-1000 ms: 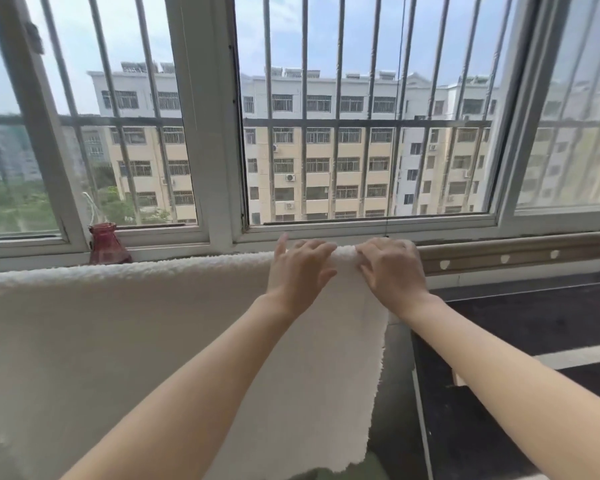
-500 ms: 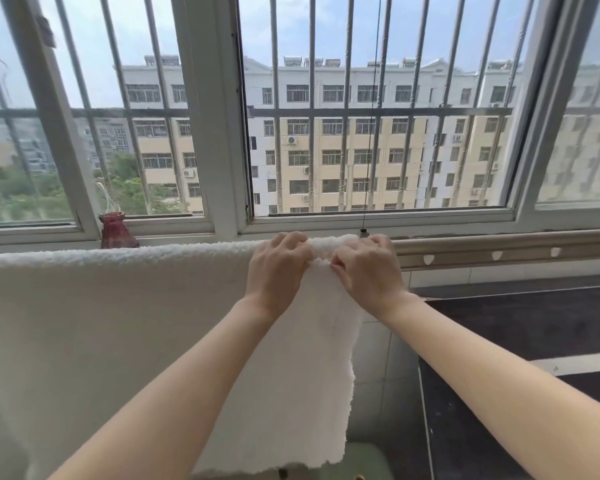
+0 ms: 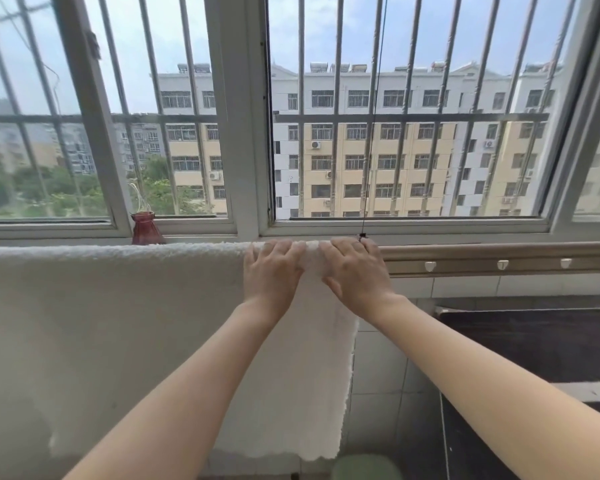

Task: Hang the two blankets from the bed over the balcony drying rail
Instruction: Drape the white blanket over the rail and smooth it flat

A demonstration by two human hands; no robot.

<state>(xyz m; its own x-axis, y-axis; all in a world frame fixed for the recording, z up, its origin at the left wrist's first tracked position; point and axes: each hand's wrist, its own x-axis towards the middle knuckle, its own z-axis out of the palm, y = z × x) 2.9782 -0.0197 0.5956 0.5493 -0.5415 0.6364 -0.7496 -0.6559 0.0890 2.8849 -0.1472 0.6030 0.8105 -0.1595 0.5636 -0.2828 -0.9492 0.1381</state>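
We see the white blanket draped over the rail under the window. Our L hand & R hand press flat on its top fold, fingers uncurled, nr its right edge.

Head camera faces forward and down, near the drying rail.
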